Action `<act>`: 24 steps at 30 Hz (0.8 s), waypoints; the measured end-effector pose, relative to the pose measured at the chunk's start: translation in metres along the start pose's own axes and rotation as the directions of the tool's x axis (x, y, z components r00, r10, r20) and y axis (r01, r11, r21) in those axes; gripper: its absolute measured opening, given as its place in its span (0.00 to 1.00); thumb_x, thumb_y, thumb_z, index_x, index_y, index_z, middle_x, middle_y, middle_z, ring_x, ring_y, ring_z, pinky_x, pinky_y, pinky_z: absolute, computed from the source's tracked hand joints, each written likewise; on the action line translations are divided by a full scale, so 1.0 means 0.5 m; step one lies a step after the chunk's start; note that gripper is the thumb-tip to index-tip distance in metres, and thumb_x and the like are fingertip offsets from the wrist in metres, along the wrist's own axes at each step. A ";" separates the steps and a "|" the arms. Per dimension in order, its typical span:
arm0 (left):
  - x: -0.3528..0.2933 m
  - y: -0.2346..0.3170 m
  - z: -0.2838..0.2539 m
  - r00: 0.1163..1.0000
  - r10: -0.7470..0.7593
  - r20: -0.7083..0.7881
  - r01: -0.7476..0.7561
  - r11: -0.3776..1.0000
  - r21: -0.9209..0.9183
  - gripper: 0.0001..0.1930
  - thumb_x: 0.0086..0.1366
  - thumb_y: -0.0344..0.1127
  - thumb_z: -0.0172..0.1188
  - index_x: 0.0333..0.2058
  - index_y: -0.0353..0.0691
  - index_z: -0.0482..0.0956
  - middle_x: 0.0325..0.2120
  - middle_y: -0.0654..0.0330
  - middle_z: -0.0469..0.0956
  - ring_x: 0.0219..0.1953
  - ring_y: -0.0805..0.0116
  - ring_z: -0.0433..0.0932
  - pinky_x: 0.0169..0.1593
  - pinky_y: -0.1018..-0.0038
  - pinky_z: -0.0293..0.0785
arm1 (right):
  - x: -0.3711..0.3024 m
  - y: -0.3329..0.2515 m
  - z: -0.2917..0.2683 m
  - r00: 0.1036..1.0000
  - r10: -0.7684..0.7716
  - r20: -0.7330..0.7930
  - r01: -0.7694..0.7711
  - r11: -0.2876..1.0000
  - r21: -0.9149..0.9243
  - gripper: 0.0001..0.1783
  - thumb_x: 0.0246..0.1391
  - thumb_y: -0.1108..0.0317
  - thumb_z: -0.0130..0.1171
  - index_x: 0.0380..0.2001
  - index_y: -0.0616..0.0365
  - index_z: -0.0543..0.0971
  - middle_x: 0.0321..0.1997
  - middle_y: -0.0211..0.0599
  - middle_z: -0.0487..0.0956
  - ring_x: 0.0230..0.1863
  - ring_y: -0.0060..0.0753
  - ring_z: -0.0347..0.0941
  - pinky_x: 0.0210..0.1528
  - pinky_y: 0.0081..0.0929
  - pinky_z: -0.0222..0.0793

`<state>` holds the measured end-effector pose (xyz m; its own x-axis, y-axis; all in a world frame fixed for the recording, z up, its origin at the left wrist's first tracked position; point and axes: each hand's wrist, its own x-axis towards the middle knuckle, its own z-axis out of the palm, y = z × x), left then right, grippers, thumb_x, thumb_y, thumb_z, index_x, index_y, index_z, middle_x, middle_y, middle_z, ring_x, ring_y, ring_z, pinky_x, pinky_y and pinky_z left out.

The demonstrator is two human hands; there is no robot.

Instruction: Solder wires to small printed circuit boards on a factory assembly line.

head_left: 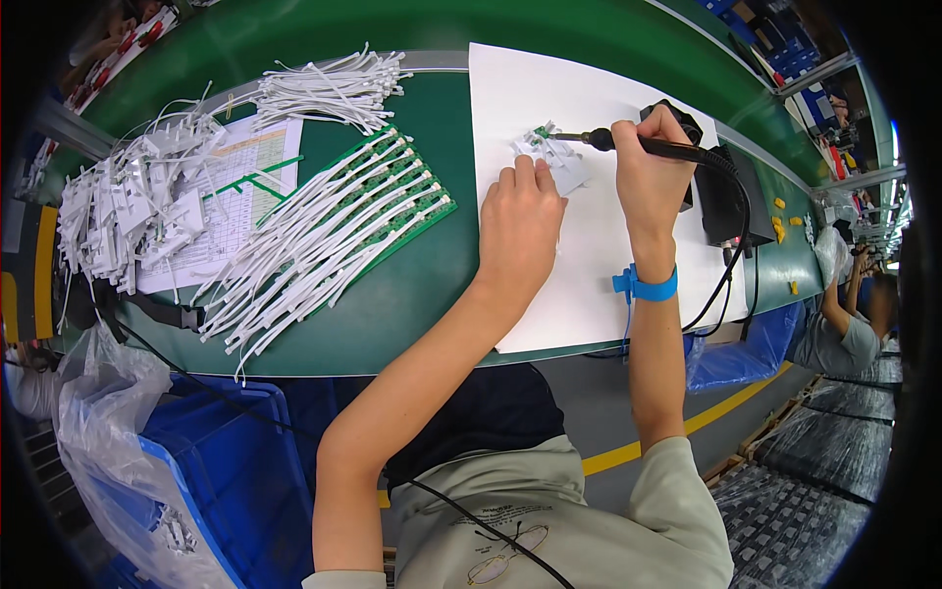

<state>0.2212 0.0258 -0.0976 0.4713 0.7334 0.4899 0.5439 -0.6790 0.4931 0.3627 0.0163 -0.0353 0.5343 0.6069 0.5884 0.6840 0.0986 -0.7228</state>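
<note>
My right hand [652,177] is closed round a black soldering iron [601,139], its cable trailing down to the right. The iron's metal tip points left at a small green circuit board [543,132]; whether it touches, I cannot tell. That board sits at a white plastic part [561,165] on the white sheet [608,260]. My left hand [522,218] presses its fingertips on the near side of the white part, fingers bent and close together. A blue wrist strap [648,285] circles my right wrist.
Left of the sheet lies a green circuit-board panel [437,201] with rows of white cables [294,260]. Beyond it are another cable bundle [334,88] and a pile of white plastic parts [128,206] over a printed paper [250,147]. A black box [738,201] stands at the right.
</note>
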 end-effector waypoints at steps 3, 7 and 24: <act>0.000 0.000 0.000 1.000 -0.001 -0.002 0.001 1.000 -0.003 0.20 0.58 0.31 0.67 0.46 0.23 0.78 0.35 0.50 0.73 0.36 0.55 0.76 0.38 0.63 0.76 | 0.000 -0.002 0.000 1.000 -0.001 -0.007 0.001 1.000 -0.001 0.15 0.47 0.73 0.62 0.17 0.61 0.65 0.16 0.28 0.66 0.22 0.17 0.59 0.24 0.21 0.54; 0.000 0.000 -0.001 1.000 -0.001 -0.004 0.001 1.000 -0.009 0.19 0.58 0.31 0.67 0.46 0.23 0.78 0.35 0.50 0.73 0.36 0.55 0.77 0.38 0.63 0.76 | 0.000 -0.003 0.001 1.000 -0.009 -0.003 0.009 1.000 0.012 0.15 0.47 0.73 0.62 0.17 0.61 0.65 0.16 0.28 0.66 0.22 0.17 0.59 0.24 0.21 0.54; 0.001 -0.002 -0.004 1.000 -0.006 0.006 0.006 1.000 -0.020 0.19 0.59 0.31 0.67 0.46 0.24 0.78 0.36 0.49 0.73 0.37 0.54 0.77 0.39 0.63 0.76 | 0.007 -0.019 -0.057 0.969 -0.117 -0.216 0.121 0.993 0.007 0.12 0.49 0.76 0.62 0.19 0.60 0.68 0.15 0.24 0.67 0.19 0.12 0.61 0.23 0.16 0.53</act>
<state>0.2196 0.0266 -0.0965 0.4723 0.7374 0.4828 0.5323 -0.6752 0.5106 0.3722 -0.0050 -0.0163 0.5449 0.4068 0.7332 0.7404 0.1770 -0.6485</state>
